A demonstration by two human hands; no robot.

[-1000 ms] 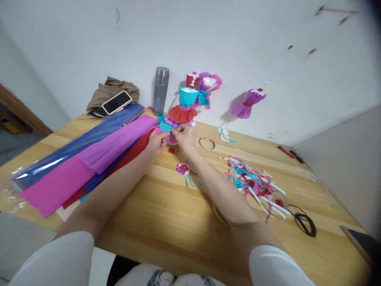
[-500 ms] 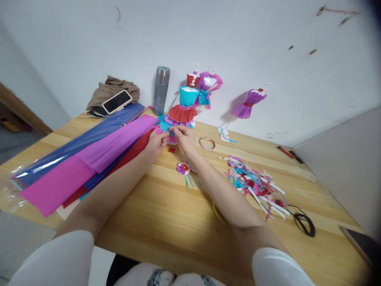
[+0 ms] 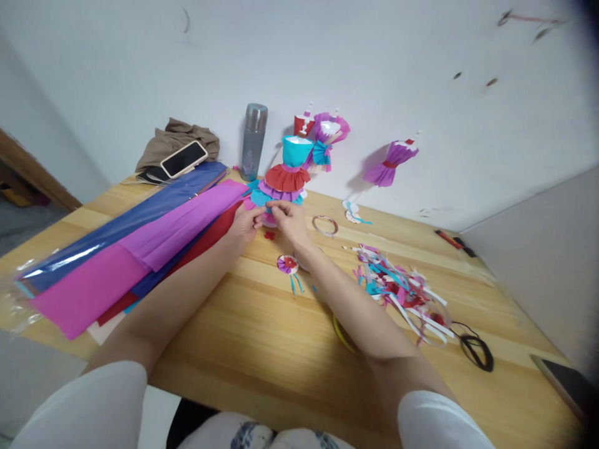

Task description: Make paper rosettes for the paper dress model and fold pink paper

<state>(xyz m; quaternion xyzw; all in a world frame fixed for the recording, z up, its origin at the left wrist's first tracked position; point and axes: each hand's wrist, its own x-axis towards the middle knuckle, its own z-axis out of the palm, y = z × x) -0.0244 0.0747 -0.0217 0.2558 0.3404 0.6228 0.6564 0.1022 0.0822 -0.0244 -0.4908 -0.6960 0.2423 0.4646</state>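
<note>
My left hand (image 3: 246, 223) and my right hand (image 3: 290, 222) meet just in front of a small paper dress (image 3: 289, 179) with a turquoise top and tiered red, purple and turquoise ruffles. Both hands are pinched closed, their fingertips almost touching. Whatever lies between them is too small to make out against the lowest ruffles. Below the hands, a tiny red paper piece (image 3: 269, 236) rests on the wooden table (image 3: 224, 349). Nearer to me is a purple, red and white paper rosette (image 3: 287, 264) with turquoise tails, beside my right forearm.
Folded crepe paper (image 3: 140, 243) covers the left, with a phone (image 3: 184, 159) and brown cloth (image 3: 163, 146) behind. A bottle (image 3: 254, 143) and more paper dresses (image 3: 393, 163) stand by the wall. Tape rings (image 3: 324, 225), paper scraps (image 3: 397, 280) and a black cord (image 3: 477, 352) lie right.
My right hand's fingers have shifted very slightly beside my left fingertips. Both hands stay pinched in front of the dress, and the things on the table stay in place.
</note>
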